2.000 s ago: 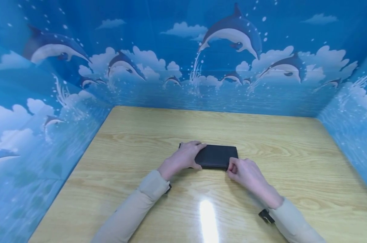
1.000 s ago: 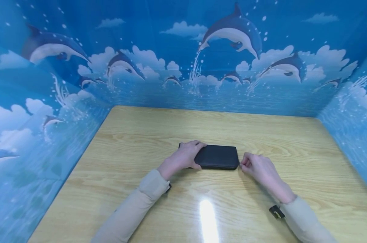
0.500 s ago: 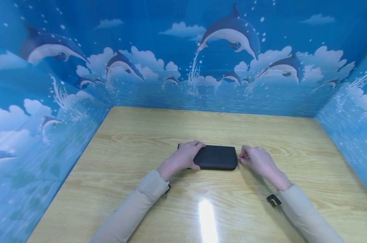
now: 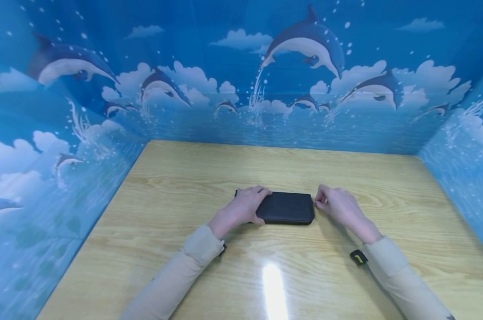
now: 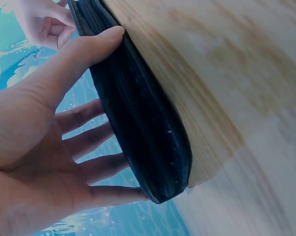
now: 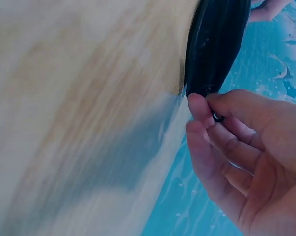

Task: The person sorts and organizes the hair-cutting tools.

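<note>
A black zip-around wallet (image 4: 287, 208) lies flat on the wood-grain table (image 4: 209, 169). My left hand (image 4: 242, 206) grips its left end, thumb at the near edge and fingers reaching over to the far edge. Teeth of the zipper (image 5: 133, 105) run along the wallet's side in the left wrist view. At the right end, my right hand (image 4: 339, 206) pinches the zipper pull between thumb and index finger, mostly hidden by the fingertips (image 6: 199, 105). A small dark bit of the pull (image 6: 217, 117) shows below them.
Blue dolphin-print cloth walls (image 4: 241, 120) rise at the back and both sides of the table. A bright light reflection (image 4: 274, 289) lies on the near part of the tabletop.
My right hand has moved from the wallet's near right corner around to its right end, then away from me toward the far corner. The left hand keeps its hold in place.
</note>
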Available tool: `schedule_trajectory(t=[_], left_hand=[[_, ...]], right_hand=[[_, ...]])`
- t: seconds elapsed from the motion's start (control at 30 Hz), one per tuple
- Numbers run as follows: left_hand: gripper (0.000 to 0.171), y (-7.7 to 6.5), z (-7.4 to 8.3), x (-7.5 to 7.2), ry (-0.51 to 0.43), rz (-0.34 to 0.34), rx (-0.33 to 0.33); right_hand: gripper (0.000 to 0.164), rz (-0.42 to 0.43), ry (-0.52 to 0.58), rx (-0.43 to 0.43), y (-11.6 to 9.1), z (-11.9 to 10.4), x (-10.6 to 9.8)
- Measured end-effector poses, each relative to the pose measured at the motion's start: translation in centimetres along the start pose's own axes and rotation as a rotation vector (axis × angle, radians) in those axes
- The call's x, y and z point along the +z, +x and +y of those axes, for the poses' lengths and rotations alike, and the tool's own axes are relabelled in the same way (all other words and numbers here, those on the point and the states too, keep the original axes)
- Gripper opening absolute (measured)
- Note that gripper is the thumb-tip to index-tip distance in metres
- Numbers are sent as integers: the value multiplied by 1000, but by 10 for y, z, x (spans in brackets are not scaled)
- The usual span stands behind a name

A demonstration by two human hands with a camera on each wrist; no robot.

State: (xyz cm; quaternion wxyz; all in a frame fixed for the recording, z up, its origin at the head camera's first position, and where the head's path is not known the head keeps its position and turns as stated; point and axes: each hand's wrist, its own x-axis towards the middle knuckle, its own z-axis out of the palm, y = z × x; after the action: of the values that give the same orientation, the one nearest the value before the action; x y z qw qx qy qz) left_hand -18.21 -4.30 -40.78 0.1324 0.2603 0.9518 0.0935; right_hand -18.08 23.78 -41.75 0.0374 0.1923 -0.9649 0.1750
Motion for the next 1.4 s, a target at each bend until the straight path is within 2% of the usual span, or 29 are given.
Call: schedule_trajectory(t=[0.27,0.57,0.8,1.17,1.3,1.4], left_hand=[[89,-1,0,1,-1,5,10],[89,-4,1,2,4,24,3],[88,-6,0,3,-15,29,7],[87,-15,-12,10,16,32,71],[83,-20,-13,10,13,31,67],[78,-25,-14,9,5,24,54]], right_hand=[[9,32,-5,24,8,9,3],[9,-66,34,112,12,9,1],[11,-63,-8,134,6,3,0],[9,-78,-3,184,1,-8,1],[12,-83,-7,180,2,-10,3],[16,-52,-10,186,1,-14,2]])
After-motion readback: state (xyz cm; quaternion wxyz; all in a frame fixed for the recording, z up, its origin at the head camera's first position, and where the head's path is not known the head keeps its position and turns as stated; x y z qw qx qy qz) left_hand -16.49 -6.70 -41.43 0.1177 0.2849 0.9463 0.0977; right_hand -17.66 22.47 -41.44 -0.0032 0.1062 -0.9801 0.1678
